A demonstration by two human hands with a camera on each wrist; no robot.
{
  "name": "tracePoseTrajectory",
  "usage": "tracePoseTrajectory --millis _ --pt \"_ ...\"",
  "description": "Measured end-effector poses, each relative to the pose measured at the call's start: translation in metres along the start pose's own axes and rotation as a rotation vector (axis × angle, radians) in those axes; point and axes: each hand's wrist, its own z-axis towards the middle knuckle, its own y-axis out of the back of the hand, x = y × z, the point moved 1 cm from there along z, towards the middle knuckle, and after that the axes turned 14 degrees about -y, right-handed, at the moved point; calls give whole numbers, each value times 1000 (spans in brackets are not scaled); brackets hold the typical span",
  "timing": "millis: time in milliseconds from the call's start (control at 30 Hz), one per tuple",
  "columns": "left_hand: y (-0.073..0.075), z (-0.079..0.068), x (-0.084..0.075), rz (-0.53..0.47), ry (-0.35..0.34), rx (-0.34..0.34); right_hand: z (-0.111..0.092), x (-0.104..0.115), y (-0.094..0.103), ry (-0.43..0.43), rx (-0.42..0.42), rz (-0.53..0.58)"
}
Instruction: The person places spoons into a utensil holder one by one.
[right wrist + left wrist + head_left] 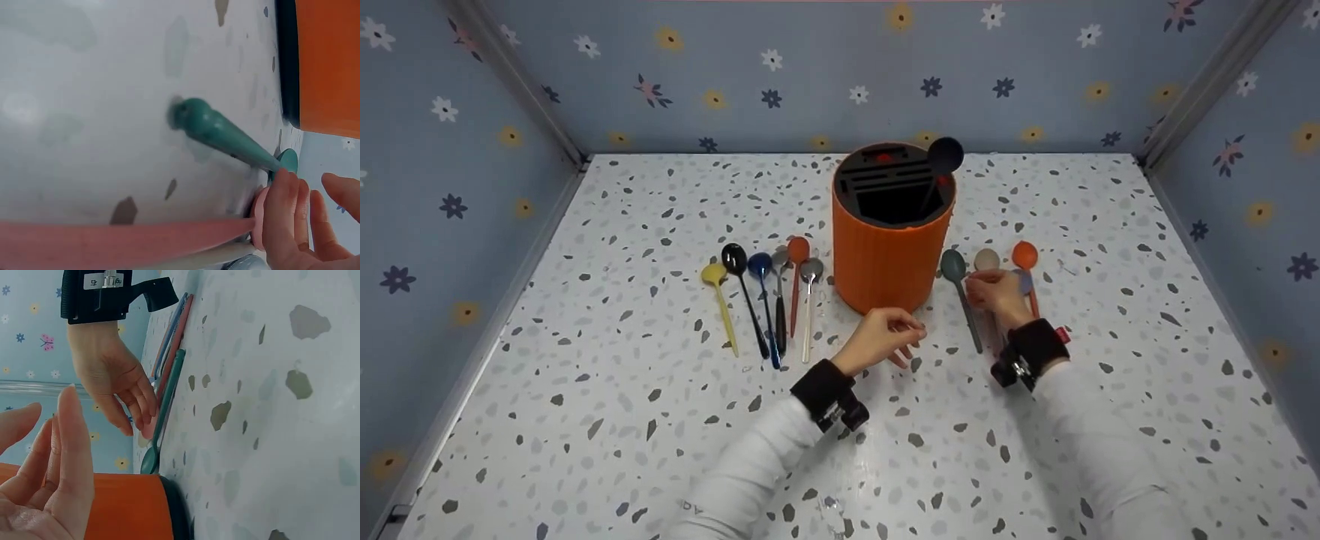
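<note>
My right hand is over the spoons right of the orange utensil holder, its fingers loosely bent. In the right wrist view its fingertips lie close to the neck of a green spoon, with a pink spoon beside it. A beige spoon, an orange spoon and a bluish spoon, partly hidden by the hand, lie there too. In front of the holder hovers my left hand, relaxed, with nothing in its fingers.
A black spoon-shaped utensil stands in the holder's slotted top. Left of the holder lie several spoons, among them a yellow one, a black one, a blue one and a red one. Flowered panels border the speckled table.
</note>
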Motion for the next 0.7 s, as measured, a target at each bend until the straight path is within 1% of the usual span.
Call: tracePoseTrajectory --millis 33,67,133,167,233,267,300,333,367,400,433,467,500,567,600,633,700 --pt "0 0 2 -4 12 -3 9 -6 1 0 -13 0" --pt "-1 -1 4 -9 20 -6 28 -18 4 40 10 42" --pt "-2 -1 7 -17 36 -14 61 -39 8 23 17 77" --pt "-3 -2 8 -19 43 -17 82 -52 10 22 17 99" --pt "-4 -3 10 -27 49 -16 126 -80 15 48 19 118" --pt "-4 -3 11 -33 51 -14 145 -91 18 65 22 117" --pt "-4 -4 11 -37 53 -11 157 -98 18 49 -9 79" --pt "-4 -4 11 -43 55 -7 171 -107 19 73 -19 62" --pt "-5 -5 11 -47 57 -3 183 -114 20 96 -35 42" --pt "-5 -5 9 -50 59 0 190 -118 19 104 -53 9" --pt "-5 -6 6 -51 64 2 194 -121 19 104 -66 -16" --pt "-5 -7 4 -49 71 3 194 -120 18 96 -63 -35" --pt "-5 -8 0 -45 78 3 193 -119 16 94 -82 -55" --pt "-6 -11 -7 -41 92 3 183 -112 14 118 -96 -78" --pt "-6 -12 -10 -41 96 2 171 -106 11 152 -94 -80" --pt "-6 -13 -13 -46 100 1 152 -92 8 149 -84 -95" --pt "-7 -13 -14 -58 109 2 104 -62 -1 150 -96 -146"
